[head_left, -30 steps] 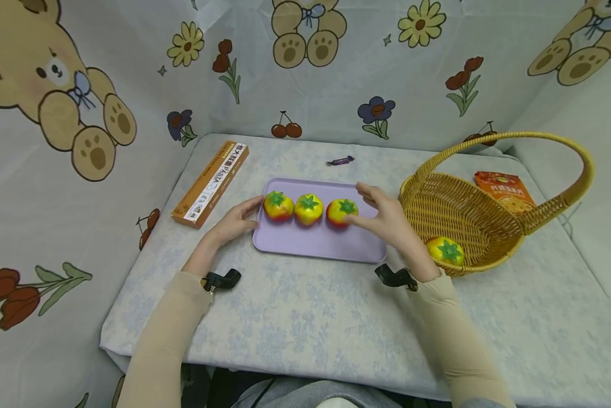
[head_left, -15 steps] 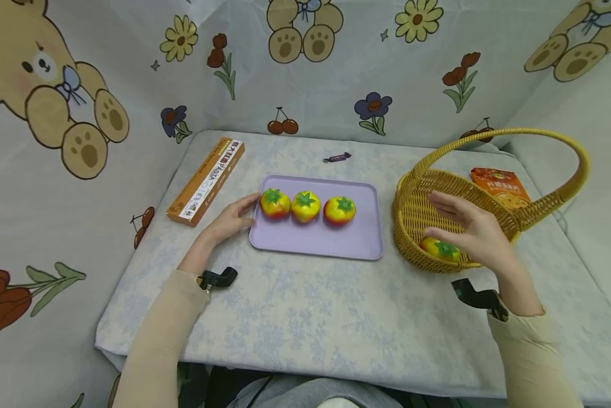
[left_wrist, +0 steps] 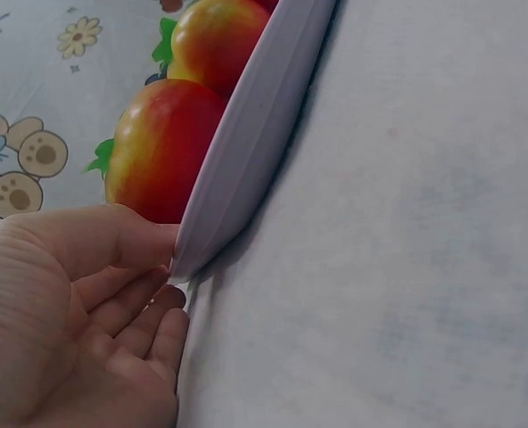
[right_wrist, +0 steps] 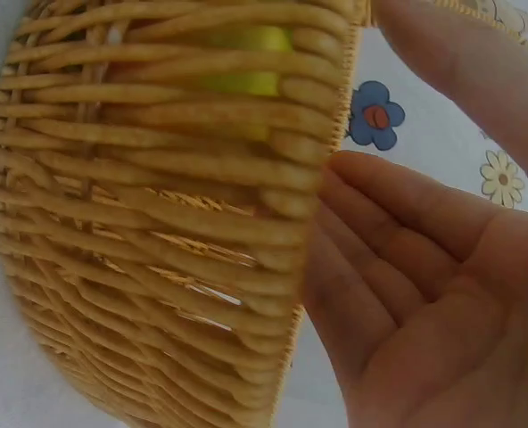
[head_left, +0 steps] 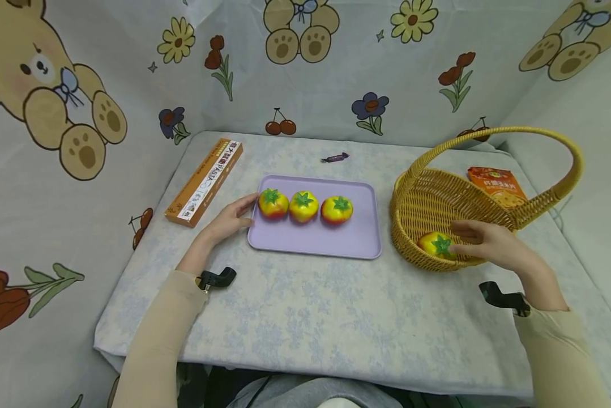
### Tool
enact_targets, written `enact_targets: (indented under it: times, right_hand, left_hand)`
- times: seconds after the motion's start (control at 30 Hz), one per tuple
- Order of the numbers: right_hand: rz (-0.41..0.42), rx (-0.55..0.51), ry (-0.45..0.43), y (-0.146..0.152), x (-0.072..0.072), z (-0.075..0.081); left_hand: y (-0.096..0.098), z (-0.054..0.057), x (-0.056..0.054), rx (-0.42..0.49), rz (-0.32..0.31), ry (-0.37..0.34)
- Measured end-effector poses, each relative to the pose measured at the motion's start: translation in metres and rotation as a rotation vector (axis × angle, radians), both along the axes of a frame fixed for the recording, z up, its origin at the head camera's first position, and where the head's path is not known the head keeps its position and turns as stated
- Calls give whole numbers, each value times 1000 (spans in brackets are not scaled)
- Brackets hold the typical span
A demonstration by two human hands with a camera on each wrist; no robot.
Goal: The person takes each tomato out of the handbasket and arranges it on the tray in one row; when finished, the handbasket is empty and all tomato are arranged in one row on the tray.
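Observation:
Three yellow-and-red fruits with green leafy tops, like tomatoes or persimmons, sit in a row on a lilac tray; the middle one (head_left: pixel 303 207) is close to the left one (head_left: pixel 273 203), the right one (head_left: pixel 337 210) a little apart. My left hand (head_left: pixel 227 226) touches the left end of the tray (head_left: pixel 315 250), thumb at its rim in the left wrist view. My right hand (head_left: pixel 494 245) reaches over the near rim into the wicker basket (head_left: pixel 407 241). Its fingers and thumb are apart beside a similar fruit (head_left: pixel 434 244) in the basket. In the right wrist view, basket weave hides most of that fruit.
A long brown pasta box (head_left: pixel 204 182) lies left of the tray. Behind the tray is a purple wrapped candy (head_left: pixel 334 157). An orange-red food packet (head_left: pixel 498 186) lies behind the basket, whose tall handle (head_left: pixel 572 170) arches above it.
My right hand has gone from the right fruit on the tray across to the basket, then down to the fruit inside. My left hand has stayed at the tray's left end.

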State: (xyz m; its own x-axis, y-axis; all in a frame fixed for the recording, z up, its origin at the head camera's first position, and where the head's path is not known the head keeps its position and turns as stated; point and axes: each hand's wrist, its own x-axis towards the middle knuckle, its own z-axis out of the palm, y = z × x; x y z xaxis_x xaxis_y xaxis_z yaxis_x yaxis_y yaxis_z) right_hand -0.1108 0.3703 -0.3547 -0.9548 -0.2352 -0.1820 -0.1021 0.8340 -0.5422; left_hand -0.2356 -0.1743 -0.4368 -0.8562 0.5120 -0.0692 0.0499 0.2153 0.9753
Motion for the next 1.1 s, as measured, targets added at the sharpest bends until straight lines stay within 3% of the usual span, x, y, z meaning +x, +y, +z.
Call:
enact_targets:
  times: [0.23,0.5,0.7,1.1]
  right_hand:
    - [53,57,-41,-6,-8,-14]
    - [-31,46,35,-11,-14,-19]
    - [-47,5,40,-12,-14,-24]
    - [-45,118,71,-19,-18,-31]
  left_hand:
    - [0,0,2,-12,5,4]
    - [1,0,1,3,6,0]
    - [1,0,0,-7,2,5]
    - [1,1,-1,-15,10,-6]
